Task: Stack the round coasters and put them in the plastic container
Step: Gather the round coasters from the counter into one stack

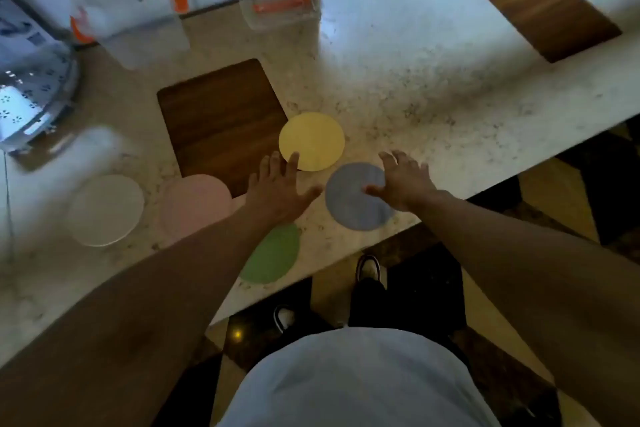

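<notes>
Several round coasters lie flat on the speckled counter: a yellow coaster (311, 141), a blue coaster (353, 204), a green coaster (275, 255) partly under my left forearm, a pink coaster (195, 206) and a white coaster (105, 210). My left hand (278, 189) hovers open, fingers spread, its fingertips at the yellow coaster's near edge. My right hand (403, 182) is open over the blue coaster's right side, thumb resting on it. A clear plastic container (133, 15) with orange clips stands blurred at the back left.
A dark wooden mat (221, 121) lies behind the pink coaster, another wooden mat (547, 10) at the far right. A small clear lidded box (280, 10) sits at the back. A metal perforated bowl (31, 94) is at the left. The counter edge (346, 258) runs diagonally near me.
</notes>
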### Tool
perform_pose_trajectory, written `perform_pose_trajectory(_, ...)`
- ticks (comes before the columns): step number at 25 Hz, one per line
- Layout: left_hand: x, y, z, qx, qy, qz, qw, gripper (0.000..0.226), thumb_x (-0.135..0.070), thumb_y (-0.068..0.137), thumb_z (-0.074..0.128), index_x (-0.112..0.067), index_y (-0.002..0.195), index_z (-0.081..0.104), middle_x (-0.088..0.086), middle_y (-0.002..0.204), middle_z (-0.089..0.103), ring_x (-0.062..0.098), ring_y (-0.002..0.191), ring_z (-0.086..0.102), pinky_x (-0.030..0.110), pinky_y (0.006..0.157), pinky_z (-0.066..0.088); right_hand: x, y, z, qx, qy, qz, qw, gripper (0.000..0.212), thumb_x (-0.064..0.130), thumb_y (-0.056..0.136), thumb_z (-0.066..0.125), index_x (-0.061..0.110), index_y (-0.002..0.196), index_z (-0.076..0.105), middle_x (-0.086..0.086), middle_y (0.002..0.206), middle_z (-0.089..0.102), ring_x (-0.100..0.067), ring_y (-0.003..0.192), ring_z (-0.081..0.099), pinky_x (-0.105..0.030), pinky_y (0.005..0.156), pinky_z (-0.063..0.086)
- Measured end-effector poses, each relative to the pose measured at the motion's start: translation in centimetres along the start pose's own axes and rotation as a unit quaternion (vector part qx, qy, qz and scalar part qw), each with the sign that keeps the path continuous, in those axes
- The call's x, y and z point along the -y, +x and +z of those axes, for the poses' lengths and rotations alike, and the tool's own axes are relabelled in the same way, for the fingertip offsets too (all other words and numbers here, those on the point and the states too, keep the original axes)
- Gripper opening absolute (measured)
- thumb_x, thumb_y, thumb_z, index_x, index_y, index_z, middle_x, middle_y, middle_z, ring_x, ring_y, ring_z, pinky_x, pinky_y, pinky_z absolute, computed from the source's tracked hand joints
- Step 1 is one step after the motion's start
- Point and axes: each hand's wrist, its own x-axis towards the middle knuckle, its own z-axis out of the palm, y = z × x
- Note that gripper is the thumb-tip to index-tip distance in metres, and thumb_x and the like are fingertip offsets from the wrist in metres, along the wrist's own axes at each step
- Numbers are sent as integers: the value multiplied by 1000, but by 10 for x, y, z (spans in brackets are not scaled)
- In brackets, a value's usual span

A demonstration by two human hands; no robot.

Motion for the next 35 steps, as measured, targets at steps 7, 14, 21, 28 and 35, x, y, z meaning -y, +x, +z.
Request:
perform_pose_trajectory(7, -49, 3, 35, -4, 15, -76, 997, 85, -68, 86, 39, -11, 146, 25, 23, 150, 29, 39, 137, 26, 54, 104, 34, -39, 37, -6, 32, 23, -72, 997, 86, 51, 79, 74, 14, 145, 32, -17, 144, 33, -39, 124, 46, -52, 100, 46)
perform_pose_trajectory(14, -100, -4, 52, 20, -78, -201, 976, 64, -48, 92, 52, -3, 134, 36, 20, 136, 40, 38, 126, 36, 50, 96, 40, -51, 54, 4, 82, 58, -112, 989, 56, 44, 82, 72, 14, 124, 51, -13, 126, 47, -34, 103, 59, -48, 88, 53)
perform_pose_trajectory(21, -126, -7, 66, -3, -110, -254, 961, 52, -35, 91, 57, 0, 127, 43, 21, 131, 41, 38, 119, 40, 48, 90, 44, -47, 43, 13, 13, 32, -85, 996, 43, 40, 87, 68, 10, 115, 55, -14, 119, 52, -35, 96, 61, -42, 74, 50)
perform_pose_trajectory(28, -119, 5, 69, -23, -277, -321, 905, 44, -31, 84, 63, -5, 116, 46, 18, 126, 40, 37, 112, 41, 44, 89, 42, -40, 41, 19, -1, 121, -45, 992, 38, 28, 86, 69, 7, 113, 55, -14, 116, 53, -32, 102, 57, -42, 84, 51)
perform_pose_trajectory(35, -90, 6, 62, -62, -445, -331, 830, 11, -15, 81, 66, -13, 90, 61, 5, 86, 65, 26, 81, 63, 37, 69, 52, -42, 35, 26, -70, 255, 13, 964, 14, 18, 88, 65, 12, 101, 63, -7, 101, 67, -23, 92, 62, -34, 80, 49)
